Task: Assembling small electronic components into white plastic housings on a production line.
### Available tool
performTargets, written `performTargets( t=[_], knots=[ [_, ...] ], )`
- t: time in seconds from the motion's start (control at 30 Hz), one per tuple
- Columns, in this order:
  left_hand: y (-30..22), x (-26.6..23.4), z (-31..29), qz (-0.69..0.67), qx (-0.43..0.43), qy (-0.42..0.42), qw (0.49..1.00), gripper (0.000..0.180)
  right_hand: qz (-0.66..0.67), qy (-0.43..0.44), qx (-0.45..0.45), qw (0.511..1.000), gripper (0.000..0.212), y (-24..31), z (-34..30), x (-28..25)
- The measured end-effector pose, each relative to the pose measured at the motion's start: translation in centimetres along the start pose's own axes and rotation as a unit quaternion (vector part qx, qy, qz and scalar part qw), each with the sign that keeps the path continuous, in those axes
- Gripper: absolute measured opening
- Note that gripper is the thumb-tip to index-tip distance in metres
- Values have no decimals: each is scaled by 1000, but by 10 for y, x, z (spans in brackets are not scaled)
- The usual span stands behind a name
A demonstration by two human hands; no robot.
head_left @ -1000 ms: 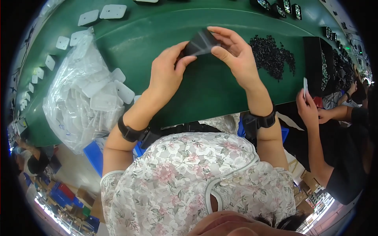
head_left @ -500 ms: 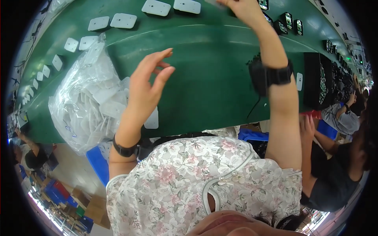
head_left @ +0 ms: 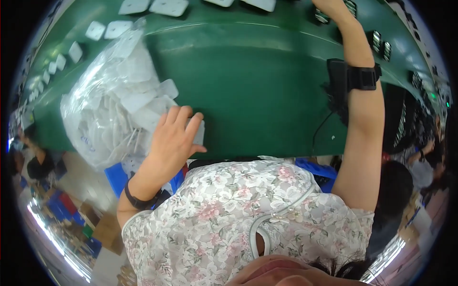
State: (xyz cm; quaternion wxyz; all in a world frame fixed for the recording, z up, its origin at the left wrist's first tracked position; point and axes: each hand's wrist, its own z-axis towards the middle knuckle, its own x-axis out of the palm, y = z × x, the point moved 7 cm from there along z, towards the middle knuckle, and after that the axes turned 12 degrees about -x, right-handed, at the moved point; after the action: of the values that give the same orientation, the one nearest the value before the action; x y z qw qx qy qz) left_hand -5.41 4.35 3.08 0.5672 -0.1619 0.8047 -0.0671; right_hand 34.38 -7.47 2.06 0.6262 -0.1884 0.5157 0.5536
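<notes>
My left hand point(head_left: 174, 136) lies palm down with its fingers apart over a flat white plastic cover point(head_left: 200, 133) near the table's front edge. Part of that cover is hidden beneath the fingers. Beside this hand sits a clear plastic bag point(head_left: 102, 112) filled with similar white pieces, some spilling from its mouth. My right hand point(head_left: 330, 5) reaches to the far right, where the upper edge of the picture cuts off its fingers. Close to it is a black unit with a green circuit board point(head_left: 322, 16). Whether this hand holds anything does not show.
White covers point(head_left: 169, 6) stand in a curved row along the far and left side of the green table point(head_left: 257, 95). More black units point(head_left: 376, 40) line the far right. A dark box point(head_left: 398, 117) stands to the right. Other people sit at both sides.
My left hand has come down toward the near edge, from raised above the table onto the white cover. My right hand has shifted right, toward the black units, partly out of view.
</notes>
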Motion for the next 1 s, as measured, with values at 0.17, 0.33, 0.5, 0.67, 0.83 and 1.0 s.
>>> performTargets(
  t=[0.17,0.33,0.5,0.67,0.83,1.0],
  knots=[
    [6,20,-5,59,4,-34,998,69,169,-72,82,979,28,80,-47,-51],
    [-7,11,29,-22,51,-143,988,54,69,-122,157,978,18,75,-137,-71],
    [-25,-1,53,-115,146,-249,951,37,-7,-34,152,988,20,97,-188,-22],
    [-21,13,60,-56,169,-208,962,33,-56,-62,94,992,13,98,-180,11],
    [-2,13,62,-110,74,-215,967,38,-107,-52,51,992,12,97,-159,13],
    [-13,21,93,4,-17,-280,960,56,-14,-132,63,989,7,106,-139,1]
  ],
)
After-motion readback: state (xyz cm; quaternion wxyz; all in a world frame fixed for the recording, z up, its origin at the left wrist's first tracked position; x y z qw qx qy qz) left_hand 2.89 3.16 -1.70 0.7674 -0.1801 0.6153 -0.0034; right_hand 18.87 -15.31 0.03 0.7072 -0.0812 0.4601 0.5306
